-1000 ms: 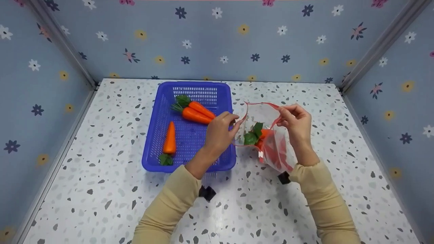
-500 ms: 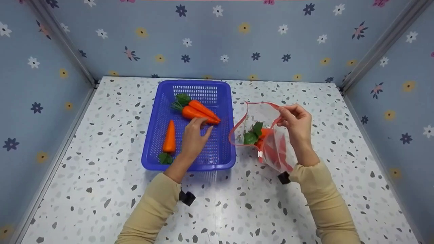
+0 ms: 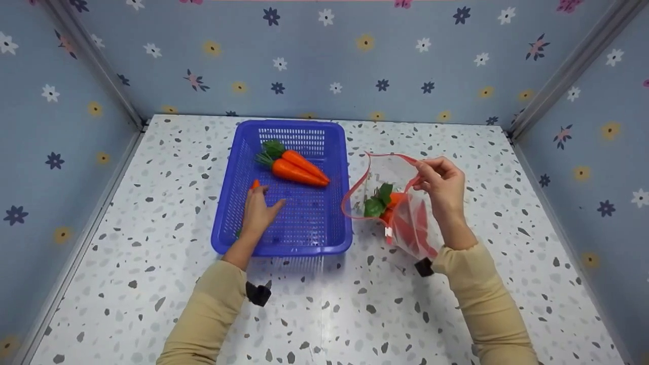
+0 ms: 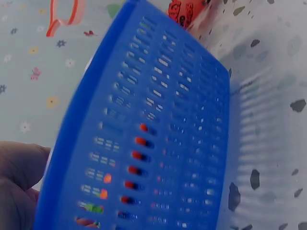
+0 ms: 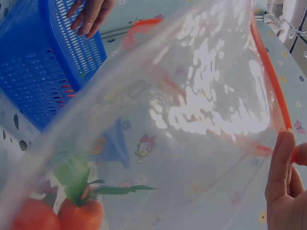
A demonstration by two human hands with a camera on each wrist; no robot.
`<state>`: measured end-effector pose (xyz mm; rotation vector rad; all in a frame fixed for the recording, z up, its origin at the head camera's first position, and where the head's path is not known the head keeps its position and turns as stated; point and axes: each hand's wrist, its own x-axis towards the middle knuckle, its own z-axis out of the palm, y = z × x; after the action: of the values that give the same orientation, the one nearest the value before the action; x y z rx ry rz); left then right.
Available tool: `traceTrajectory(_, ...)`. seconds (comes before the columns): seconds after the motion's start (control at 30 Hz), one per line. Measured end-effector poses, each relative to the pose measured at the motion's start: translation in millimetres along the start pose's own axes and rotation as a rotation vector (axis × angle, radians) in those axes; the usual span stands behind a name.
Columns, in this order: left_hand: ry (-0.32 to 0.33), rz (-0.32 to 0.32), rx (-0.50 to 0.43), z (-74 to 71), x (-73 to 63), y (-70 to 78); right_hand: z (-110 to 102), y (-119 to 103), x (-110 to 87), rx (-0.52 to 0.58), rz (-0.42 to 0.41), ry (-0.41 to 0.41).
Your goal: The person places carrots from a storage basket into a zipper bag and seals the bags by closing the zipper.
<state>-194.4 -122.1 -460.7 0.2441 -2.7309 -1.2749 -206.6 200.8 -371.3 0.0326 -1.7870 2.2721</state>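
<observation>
My left hand (image 3: 257,213) reaches into the blue plastic basket (image 3: 304,250), over a single carrot (image 3: 256,184) by the left wall. Its thumb is spread away from the fingers, and most of that carrot is hidden beneath the hand. In the left wrist view the basket wall screens much of the left hand (image 4: 19,177). Two more carrots (image 3: 299,170) with green tops lie side by side at the basket's back. My right hand (image 3: 443,190) pinches the red rim of a clear zip bag (image 3: 416,228), whose mouth gapes. Leafy-topped carrots (image 5: 81,214) are inside the bag.
Basket and bag stand close together on a white speckled table (image 3: 324,314). A blue flowered wall (image 3: 324,61) rises behind, with side walls left and right. A white slider (image 3: 388,231) sits on the bag's rim.
My left hand has let go of the bag's rim and moved left over the basket to the single carrot. The right hand stays on the bag, nearly still.
</observation>
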Motion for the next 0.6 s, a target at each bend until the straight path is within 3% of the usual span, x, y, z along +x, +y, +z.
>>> traceTrajectory(0.37, -0.134, -0.247, -0.051, -11.1, 11.1, -20.7, -0.2, 1.5, -1.0, 0.017, -0.011, -0.020)
traceTrajectory(0.6, -0.190, -0.292, -0.062, -8.9, 14.1, -24.6, 0.0, 2.2, -0.6, 0.011, 0.010, -0.017)
